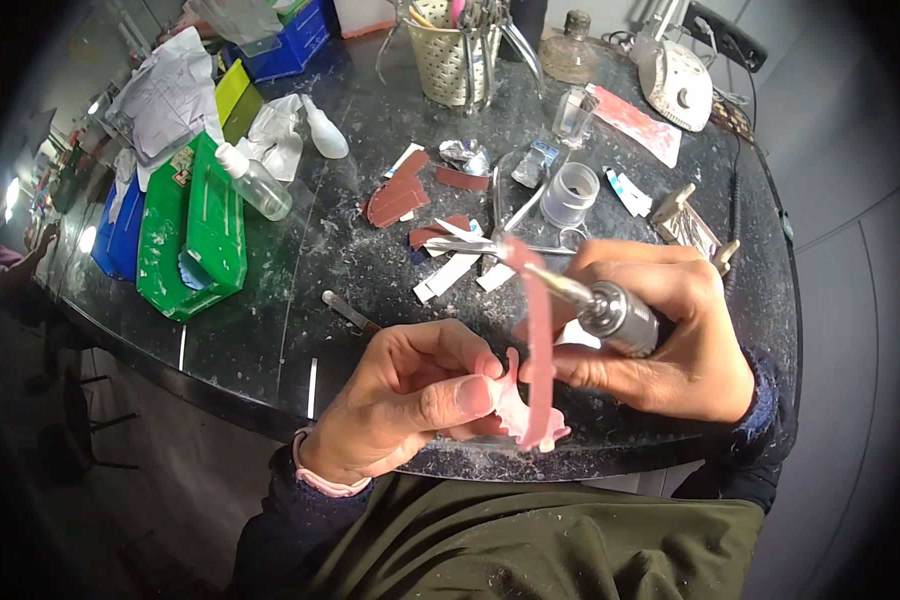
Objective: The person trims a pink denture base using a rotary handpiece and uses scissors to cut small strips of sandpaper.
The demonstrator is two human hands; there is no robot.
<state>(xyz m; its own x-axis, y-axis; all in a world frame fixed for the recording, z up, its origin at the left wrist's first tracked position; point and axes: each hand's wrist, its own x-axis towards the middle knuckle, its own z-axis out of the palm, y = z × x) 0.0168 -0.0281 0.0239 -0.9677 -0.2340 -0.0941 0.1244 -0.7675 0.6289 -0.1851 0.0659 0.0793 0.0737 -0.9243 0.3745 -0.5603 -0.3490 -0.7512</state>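
Note:
My left hand pinches a small pink denture piece between thumb and fingers, near the table's front edge. In my right hand is a metal rotary handpiece, its pale tip pointing up and left. From that tip a blurred reddish strip, resembling sandpaper, hangs down over the denture piece; whether it touches cannot be made out. Beyond my hands lie scissors, a piece of brown sandpaper and white paper strips. A small flat-ended tool is partly hidden by my left hand.
On the left stand a green bin, a clear spray bottle and a white squeeze bottle. A tool basket is at the back. To the right are a clear cup, a white control unit and a handpiece rest.

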